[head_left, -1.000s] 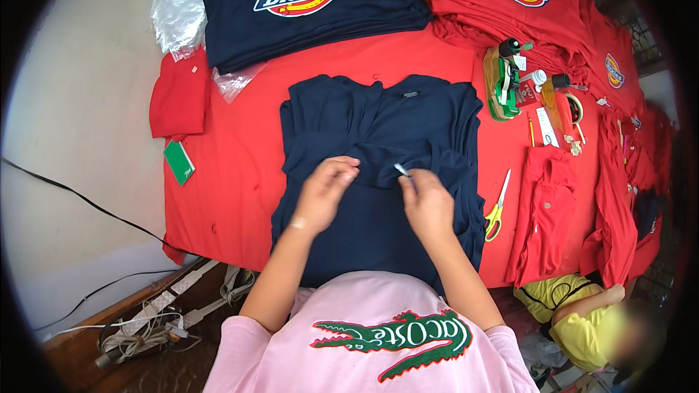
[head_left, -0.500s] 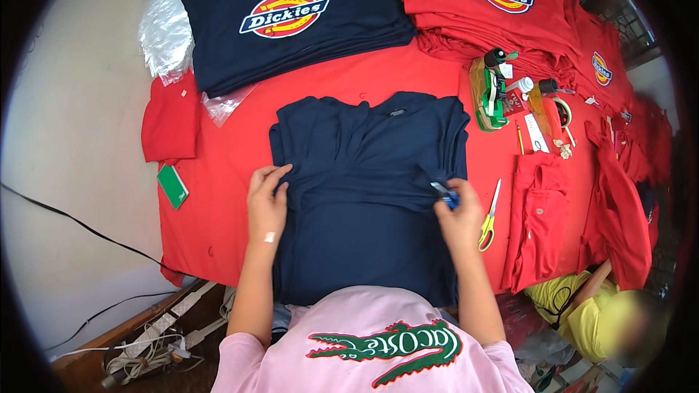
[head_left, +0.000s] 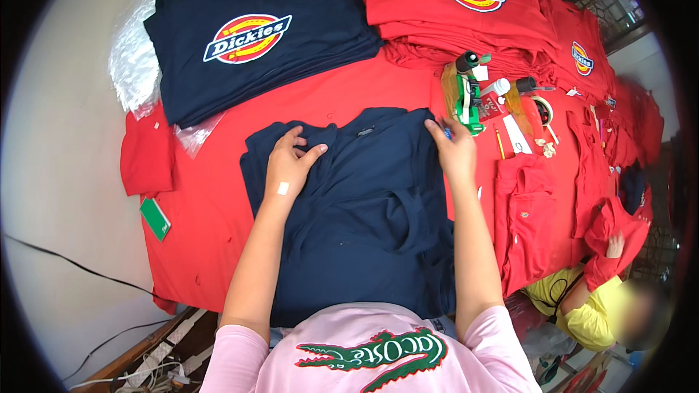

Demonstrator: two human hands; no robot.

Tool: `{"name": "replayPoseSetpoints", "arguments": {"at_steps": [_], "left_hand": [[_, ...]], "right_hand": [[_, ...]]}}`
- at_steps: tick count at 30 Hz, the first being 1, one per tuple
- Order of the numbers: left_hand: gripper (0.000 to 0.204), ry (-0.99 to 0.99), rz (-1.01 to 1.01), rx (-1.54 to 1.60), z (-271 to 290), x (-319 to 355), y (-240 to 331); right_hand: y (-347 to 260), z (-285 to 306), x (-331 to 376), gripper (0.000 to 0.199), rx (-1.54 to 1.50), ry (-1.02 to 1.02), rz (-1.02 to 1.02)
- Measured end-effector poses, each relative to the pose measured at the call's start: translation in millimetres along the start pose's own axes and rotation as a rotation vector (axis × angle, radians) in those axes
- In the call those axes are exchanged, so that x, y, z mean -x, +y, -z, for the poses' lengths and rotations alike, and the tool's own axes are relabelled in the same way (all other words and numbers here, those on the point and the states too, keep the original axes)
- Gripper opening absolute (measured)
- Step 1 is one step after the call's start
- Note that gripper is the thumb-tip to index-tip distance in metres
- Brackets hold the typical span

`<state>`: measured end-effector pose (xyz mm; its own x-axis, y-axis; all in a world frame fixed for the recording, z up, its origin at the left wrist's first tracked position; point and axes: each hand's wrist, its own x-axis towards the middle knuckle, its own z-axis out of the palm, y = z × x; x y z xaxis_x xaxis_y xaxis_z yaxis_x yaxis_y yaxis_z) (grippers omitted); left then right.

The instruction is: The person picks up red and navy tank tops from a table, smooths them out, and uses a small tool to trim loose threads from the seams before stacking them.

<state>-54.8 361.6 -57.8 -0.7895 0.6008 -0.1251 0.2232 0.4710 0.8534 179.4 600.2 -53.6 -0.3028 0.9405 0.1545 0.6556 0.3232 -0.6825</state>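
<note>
A navy sweatshirt (head_left: 342,247) lies in front of me on top of other navy garments, its upper layer bunched into loose folds. My left hand (head_left: 290,164) rests over its upper left part, thumb and fingers apart. At the upper right edge, my right hand (head_left: 457,151) is closed around small blue-handled thread snips (head_left: 448,133). Only a bit of blue shows between the fingers, and the blade is hidden. That hand's thumb is at the fabric's edge.
Folded navy sweatshirts (head_left: 247,80) and red ones (head_left: 466,22) are stacked at the back. A green tape dispenser (head_left: 470,105), a pencil (head_left: 500,144) and folded red garments (head_left: 524,211) lie right. A green card (head_left: 155,219) is left. A co-worker in yellow (head_left: 593,313) handles red fabric.
Both hands have moved away from me, toward the sweatshirt's far edge. The left also shifted right. The top fabric now lies in a looser fold, and my right forearm covers the yellow-handled scissors.
</note>
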Motion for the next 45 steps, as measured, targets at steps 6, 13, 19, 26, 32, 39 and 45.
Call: {"name": "replayPoseSetpoints", "arguments": {"at_steps": [6, 13, 19, 26, 32, 39, 45], "left_hand": [[0.025, 0.461, -0.127, 0.296, 13.0, -57.8, -42.2], [0.024, 0.411, -0.139, 0.267, 79.1, -85.9, -43.5], [0.023, 0.236, -0.107, 0.399, 99.8, -55.1, -35.1], [0.014, -0.013, -0.358, -0.129, 159.5, 88.7, -66.5], [0.019, -0.043, -0.376, -0.46, 143.1, 173.6, -93.5], [0.022, 0.06, -0.281, -0.348, 154.1, 180.0, -72.7], [0.031, 0.076, -0.41, -0.272, 101.0, 149.0, -26.4]], "right_hand": [[37.8, -15.2, -40.6, 0.021, -0.383, 0.199, -0.051], [36.8, -17.9, -53.3, 0.02, -0.682, 0.118, -0.122], [41.4, 17.9, -40.2, 0.019, -0.777, -0.053, -0.216], [32.3, 110.5, 71.1, 0.022, -0.424, -0.301, 0.148], [72.6, 110.3, 181.2, 0.029, -0.069, -0.321, 0.176], [68.7, 133.2, 193.2, 0.033, -0.044, -0.224, 0.238], [12.9, 101.6, 176.1, 0.058, -0.095, -0.006, 0.377]]}}
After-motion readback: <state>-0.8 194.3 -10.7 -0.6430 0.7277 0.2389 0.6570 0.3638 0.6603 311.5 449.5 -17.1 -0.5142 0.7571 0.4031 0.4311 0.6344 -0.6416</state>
